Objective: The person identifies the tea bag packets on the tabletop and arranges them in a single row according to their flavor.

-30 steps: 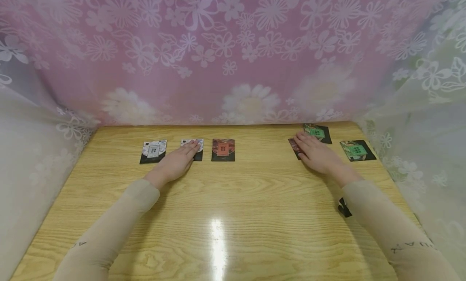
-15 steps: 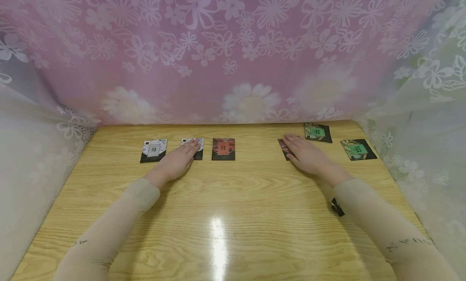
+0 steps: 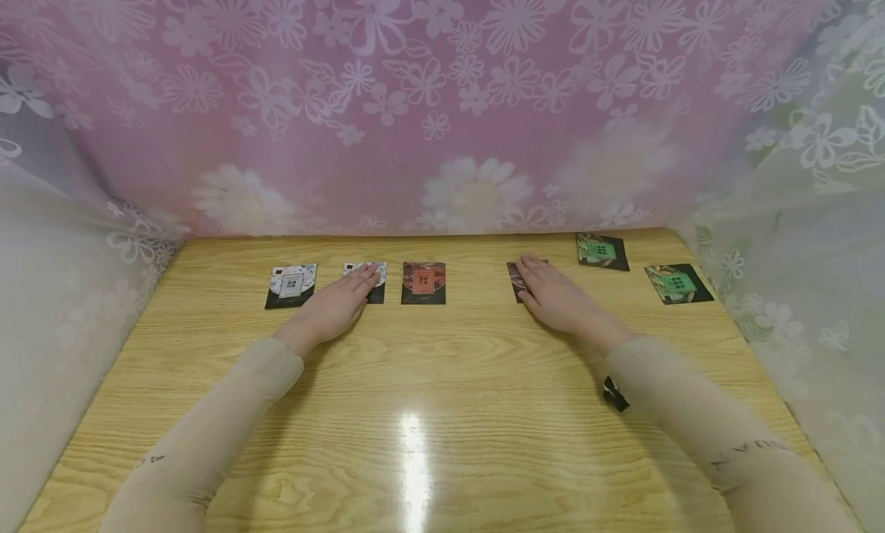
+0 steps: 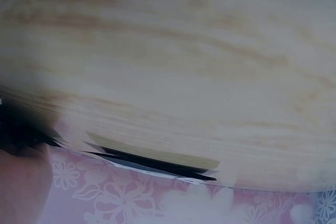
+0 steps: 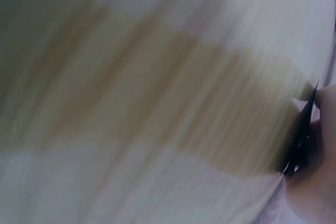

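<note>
My left hand (image 3: 330, 309) lies with straight fingers on a white-and-black flat packet (image 3: 377, 295), covering much of it. Fingers extended, my right hand (image 3: 558, 299) presses on a red-and-black packet (image 3: 515, 284), whose left edge shows. Between the hands lies another red-and-black packet (image 3: 424, 283), face up. A second white-and-black packet (image 3: 291, 285) sits left of the left hand. In the left wrist view a dark packet edge (image 4: 157, 165) shows thin near the hand. The right wrist view catches a dark packet edge (image 5: 300, 137) by the fingers.
Two green-and-black packets lie at the right: one tilted packet (image 3: 601, 250) at the back edge, another packet (image 3: 680, 284) near the right edge. A small black-and-white item (image 3: 614, 395) is partly hidden by the right sleeve. A floral curtain (image 3: 442, 134) hangs behind the wooden table (image 3: 470, 379).
My right hand has slid the red-and-black packet leftward over the table, away from the green packets. The small black-and-white item by the right sleeve has shifted left too. My left hand has stayed still.
</note>
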Demonstrator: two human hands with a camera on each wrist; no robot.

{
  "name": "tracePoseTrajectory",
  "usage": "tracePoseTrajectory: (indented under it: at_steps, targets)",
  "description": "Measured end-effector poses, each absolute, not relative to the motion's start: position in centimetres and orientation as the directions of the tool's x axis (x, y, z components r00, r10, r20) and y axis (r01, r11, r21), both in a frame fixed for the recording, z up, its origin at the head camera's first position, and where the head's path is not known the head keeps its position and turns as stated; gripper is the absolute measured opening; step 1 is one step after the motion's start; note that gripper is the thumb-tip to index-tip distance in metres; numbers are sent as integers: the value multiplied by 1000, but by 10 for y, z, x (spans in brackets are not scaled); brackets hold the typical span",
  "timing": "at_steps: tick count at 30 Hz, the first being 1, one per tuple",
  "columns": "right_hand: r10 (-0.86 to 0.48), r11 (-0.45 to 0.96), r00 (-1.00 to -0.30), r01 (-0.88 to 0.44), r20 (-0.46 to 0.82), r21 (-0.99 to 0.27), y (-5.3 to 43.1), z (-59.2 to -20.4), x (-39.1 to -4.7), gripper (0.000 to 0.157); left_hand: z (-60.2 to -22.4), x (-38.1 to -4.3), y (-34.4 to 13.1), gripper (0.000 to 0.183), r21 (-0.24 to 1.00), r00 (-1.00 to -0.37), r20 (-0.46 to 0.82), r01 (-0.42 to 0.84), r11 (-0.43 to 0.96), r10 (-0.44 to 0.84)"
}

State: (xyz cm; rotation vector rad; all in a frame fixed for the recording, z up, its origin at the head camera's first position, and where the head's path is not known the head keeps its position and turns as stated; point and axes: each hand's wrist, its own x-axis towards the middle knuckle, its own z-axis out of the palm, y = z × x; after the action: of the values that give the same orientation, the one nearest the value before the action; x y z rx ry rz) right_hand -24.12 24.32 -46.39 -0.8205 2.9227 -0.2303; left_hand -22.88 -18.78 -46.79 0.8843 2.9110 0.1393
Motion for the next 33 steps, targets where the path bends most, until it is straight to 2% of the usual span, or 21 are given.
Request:
tracePoseTrajectory:
  at_steps: [12,33]
  targets:
    - [-423,900,-899,-403,-115,-168,197,-468,-241,67,-470,-230,-189,54,107,-818,-51,565,818,572]
    - [-394,916,-909,-375,-136,-143,146,-464,-231,68,-470,-228,-189,55,113,-820,-55,563,819,570]
